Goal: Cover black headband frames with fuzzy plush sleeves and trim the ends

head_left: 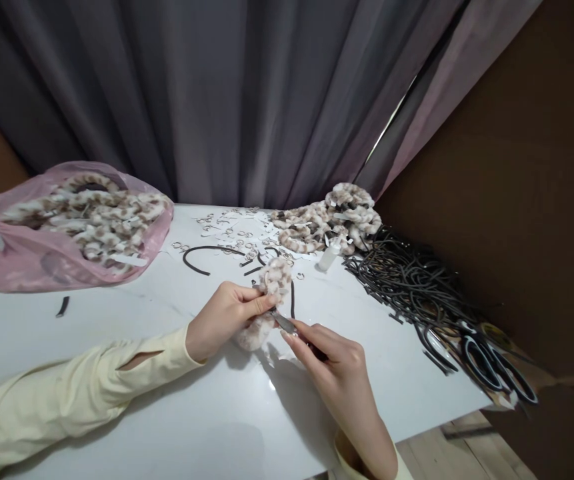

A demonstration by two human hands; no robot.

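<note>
My left hand is closed around a curved piece of cream-and-brown fuzzy fabric above the white table. My right hand pinches a thin metal tool whose tip touches the lower part of the fuzzy piece. A dark strip lies just behind the fabric. Both sleeves are pale yellow.
A pink plastic bag of fuzzy pieces sits at the left. More fuzzy pieces are heaped at the back, beside a small white bottle. Small metal rings and a black curved band lie mid-table. A pile of black bands and scissors are at the right. Grey curtains hang behind.
</note>
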